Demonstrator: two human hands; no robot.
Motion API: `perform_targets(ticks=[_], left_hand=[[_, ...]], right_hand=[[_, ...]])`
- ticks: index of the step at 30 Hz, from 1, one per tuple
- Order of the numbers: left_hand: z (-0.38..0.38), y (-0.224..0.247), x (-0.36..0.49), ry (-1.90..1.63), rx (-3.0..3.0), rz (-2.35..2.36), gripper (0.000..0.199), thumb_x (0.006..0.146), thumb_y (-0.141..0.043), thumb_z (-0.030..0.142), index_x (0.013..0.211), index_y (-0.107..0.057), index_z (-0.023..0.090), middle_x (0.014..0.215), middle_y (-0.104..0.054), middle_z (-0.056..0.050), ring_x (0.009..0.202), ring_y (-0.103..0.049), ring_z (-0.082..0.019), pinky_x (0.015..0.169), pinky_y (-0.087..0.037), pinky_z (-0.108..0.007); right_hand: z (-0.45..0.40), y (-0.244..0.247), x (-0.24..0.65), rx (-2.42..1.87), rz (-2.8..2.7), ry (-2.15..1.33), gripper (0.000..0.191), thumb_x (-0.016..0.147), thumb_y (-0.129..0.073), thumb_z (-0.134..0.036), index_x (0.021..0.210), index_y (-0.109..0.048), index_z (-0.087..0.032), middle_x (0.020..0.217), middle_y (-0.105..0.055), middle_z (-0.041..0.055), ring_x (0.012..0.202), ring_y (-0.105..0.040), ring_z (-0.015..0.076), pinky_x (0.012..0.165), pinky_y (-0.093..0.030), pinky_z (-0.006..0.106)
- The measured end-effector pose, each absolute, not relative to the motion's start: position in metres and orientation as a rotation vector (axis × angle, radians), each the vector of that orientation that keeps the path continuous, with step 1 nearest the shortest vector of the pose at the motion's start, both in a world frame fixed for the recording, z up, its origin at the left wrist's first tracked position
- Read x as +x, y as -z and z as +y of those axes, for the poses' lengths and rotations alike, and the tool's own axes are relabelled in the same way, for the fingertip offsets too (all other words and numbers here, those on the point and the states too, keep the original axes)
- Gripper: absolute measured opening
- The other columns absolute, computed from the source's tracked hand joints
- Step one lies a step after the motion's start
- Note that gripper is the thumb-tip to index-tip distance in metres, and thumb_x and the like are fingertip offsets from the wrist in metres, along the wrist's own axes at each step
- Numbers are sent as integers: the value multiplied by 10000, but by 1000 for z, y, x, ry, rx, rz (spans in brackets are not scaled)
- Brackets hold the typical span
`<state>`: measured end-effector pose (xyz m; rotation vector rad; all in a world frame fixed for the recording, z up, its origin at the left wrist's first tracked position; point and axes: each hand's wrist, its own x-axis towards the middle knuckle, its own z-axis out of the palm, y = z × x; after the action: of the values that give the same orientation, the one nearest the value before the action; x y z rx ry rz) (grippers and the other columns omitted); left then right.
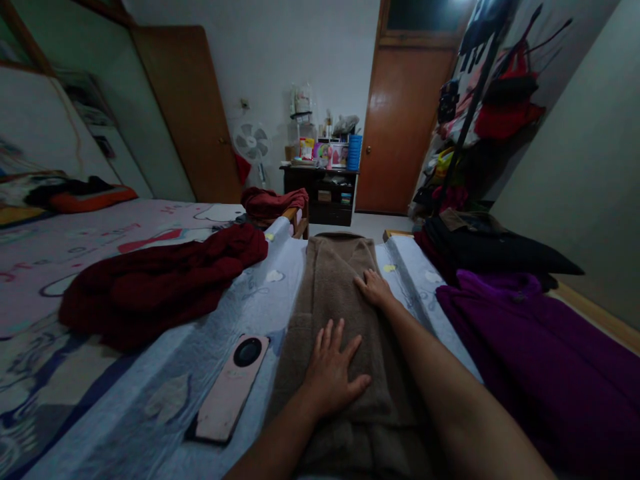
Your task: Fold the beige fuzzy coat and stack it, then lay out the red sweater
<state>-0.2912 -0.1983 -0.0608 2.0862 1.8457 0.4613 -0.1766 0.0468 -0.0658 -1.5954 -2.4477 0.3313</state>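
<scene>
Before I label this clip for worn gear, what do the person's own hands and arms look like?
The left hand and right hand are bare, with no glove, ring or bracelet that I can make out. The left forearm and right forearm show no sleeve, watch, cable or marking.

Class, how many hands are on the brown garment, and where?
2. The left hand lies spread on the brown garment, nearer the camera; the right hand rests farther away, by the garment's right edge. None seems hidden.
</scene>
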Motion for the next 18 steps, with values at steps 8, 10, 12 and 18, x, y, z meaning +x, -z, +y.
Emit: perform_targets(ticks=[8, 10, 12, 18], left_hand=[[-198, 64, -292, -496, 2095, 1838, 739, 817, -521, 678, 1466, -379, 355, 1635, -42, -44, 1479, 4, -364, 1180, -64, -566], [-198, 65, -291, -500, 2101, 1846, 729, 823, -519, 669, 1465, -383, 352, 1635, -53, -42, 1479, 2, -365, 1180, -72, -568], [-198, 65, -291, -498, 2109, 1855, 722, 825, -525, 661, 1461, -390, 348, 1634, -65, -43, 1479, -9, -368, 1178, -80, -573], [-198, 63, -289, -481, 2127, 1874, 693, 838, -537, 621, 1453, -411, 327, 1630, -102, -44, 1478, -40, -371, 1174, -98, -579]], right_hand=[[47, 71, -171, -1546, -2456, -337, 518, 1017, -171, -464, 1248, -527, -167, 1425, -492, 126, 1353, -391, 192, 1076, -273, 311], [38, 71, -167, -1546, -2461, -328, 520, 1015, -189, -470, 1276, -509, -155, 1448, -467, 136, 1360, -385, 199, 1083, -267, 316], [27, 70, -162, -1552, -2471, -322, 536, 1007, -220, -489, 1313, -489, -141, 1462, -452, 146, 1368, -379, 213, 1091, -264, 329], [-12, 69, -147, -1571, -2541, -281, 660, 979, -293, -526, 1436, -379, -56, 1522, -351, 197, 1416, -308, 275, 1122, -244, 386]])
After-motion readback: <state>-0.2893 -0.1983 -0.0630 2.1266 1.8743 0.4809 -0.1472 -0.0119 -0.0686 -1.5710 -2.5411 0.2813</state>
